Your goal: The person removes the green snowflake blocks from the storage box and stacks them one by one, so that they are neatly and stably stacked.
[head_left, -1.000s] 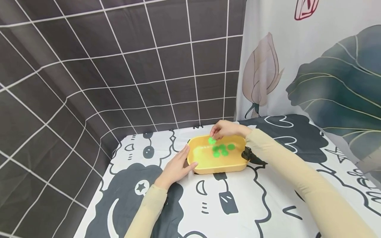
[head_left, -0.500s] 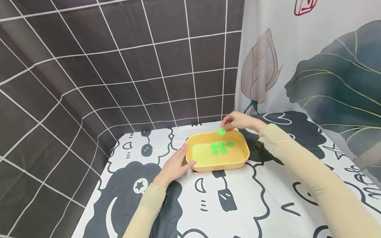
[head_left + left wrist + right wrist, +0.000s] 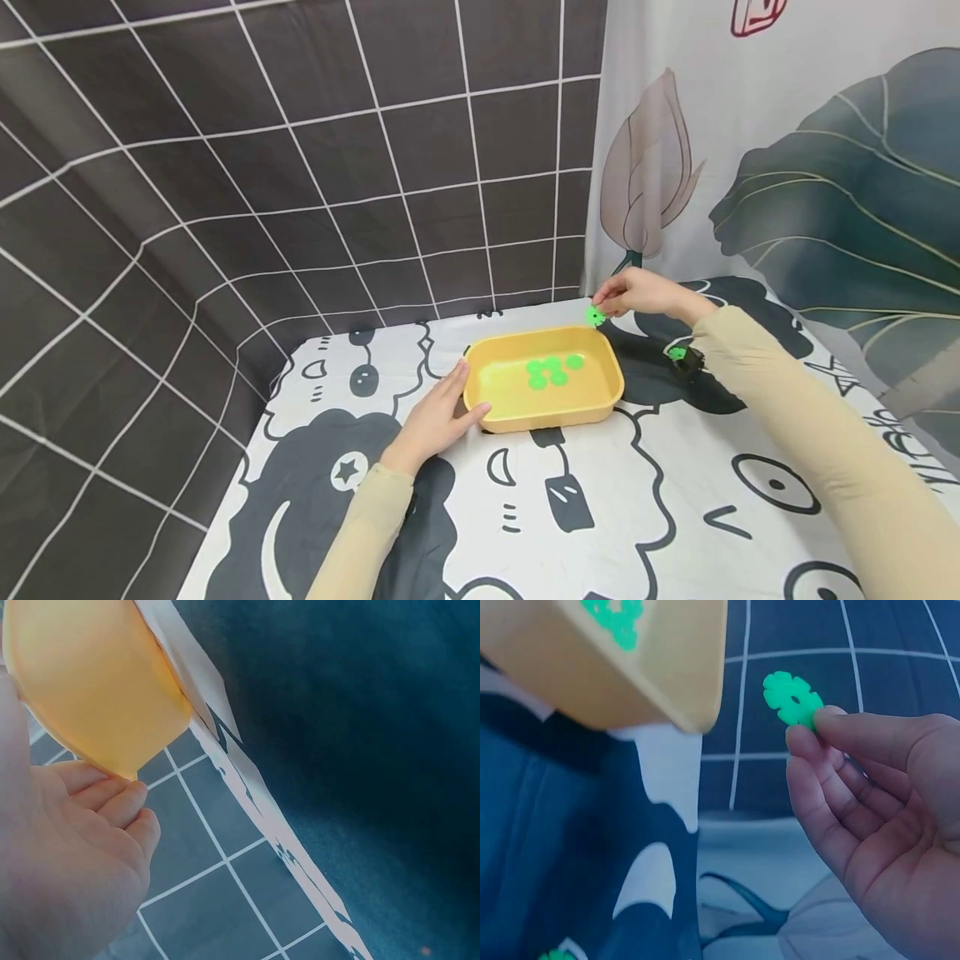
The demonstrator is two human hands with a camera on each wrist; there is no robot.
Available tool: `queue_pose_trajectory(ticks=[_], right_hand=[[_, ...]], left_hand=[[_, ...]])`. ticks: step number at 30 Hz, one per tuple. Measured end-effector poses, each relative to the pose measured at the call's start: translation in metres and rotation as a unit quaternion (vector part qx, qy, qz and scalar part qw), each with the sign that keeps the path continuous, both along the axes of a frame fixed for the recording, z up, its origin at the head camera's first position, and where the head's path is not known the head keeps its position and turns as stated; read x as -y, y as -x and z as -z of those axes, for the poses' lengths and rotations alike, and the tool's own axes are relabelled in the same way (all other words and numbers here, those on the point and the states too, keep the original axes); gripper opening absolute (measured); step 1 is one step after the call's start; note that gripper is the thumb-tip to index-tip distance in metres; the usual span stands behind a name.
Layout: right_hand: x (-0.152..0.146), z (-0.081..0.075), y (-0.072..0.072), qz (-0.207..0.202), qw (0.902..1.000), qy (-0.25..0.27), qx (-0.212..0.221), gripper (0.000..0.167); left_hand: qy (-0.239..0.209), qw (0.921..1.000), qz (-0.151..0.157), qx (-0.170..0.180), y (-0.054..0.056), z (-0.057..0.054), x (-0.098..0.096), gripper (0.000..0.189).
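A yellow rectangular tray stands on the patterned cloth, with several green snowflake-shaped plastic pieces lying flat inside. My left hand rests against the tray's left end, its fingers and thumb spread along the rim; in the left wrist view the fingertips touch the tray edge. Just beyond the tray's back right corner, my right hand pinches one green notched disc between thumb and fingertips, apart from the tray. Its centre hole shows in the right wrist view.
Another green piece lies on the cloth to the right of the tray, partly hidden by the right wrist. A dark grid-patterned curtain hangs behind, and a white leaf-print curtain hangs at the right.
My right hand has moved right and back from over the tray to beyond its rim, carrying the green disc. The left hand stays at the tray's left end.
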State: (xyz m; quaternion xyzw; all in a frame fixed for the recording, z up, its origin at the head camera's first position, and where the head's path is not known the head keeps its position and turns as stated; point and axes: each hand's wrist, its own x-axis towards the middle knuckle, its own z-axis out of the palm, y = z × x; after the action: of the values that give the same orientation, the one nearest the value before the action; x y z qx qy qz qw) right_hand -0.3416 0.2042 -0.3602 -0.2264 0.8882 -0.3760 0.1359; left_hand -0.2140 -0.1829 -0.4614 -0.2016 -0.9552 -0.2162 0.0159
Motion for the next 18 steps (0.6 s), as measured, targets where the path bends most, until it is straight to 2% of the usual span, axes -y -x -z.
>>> queue_pose_trajectory(ticks=[8, 14, 18], right_hand=[[-0.026, 0.001, -0.002, 0.039, 0.9991, -0.017, 0.002, 0.021], [-0.036, 0.005, -0.002, 0.043, 0.9989, -0.016, 0.007, 0.024], [-0.046, 0.007, -0.004, 0.061, 0.9978, -0.021, 0.013, 0.026]], left_hand=[[0.000, 1.0000, 0.004, 0.001, 0.001, 0.000, -0.002, 0.088], [-0.002, 1.0000, -0.003, 0.003, -0.003, 0.000, 0.001, 0.088], [0.000, 1.0000, 0.002, -0.002, -0.001, -0.001, 0.002, 0.087]])
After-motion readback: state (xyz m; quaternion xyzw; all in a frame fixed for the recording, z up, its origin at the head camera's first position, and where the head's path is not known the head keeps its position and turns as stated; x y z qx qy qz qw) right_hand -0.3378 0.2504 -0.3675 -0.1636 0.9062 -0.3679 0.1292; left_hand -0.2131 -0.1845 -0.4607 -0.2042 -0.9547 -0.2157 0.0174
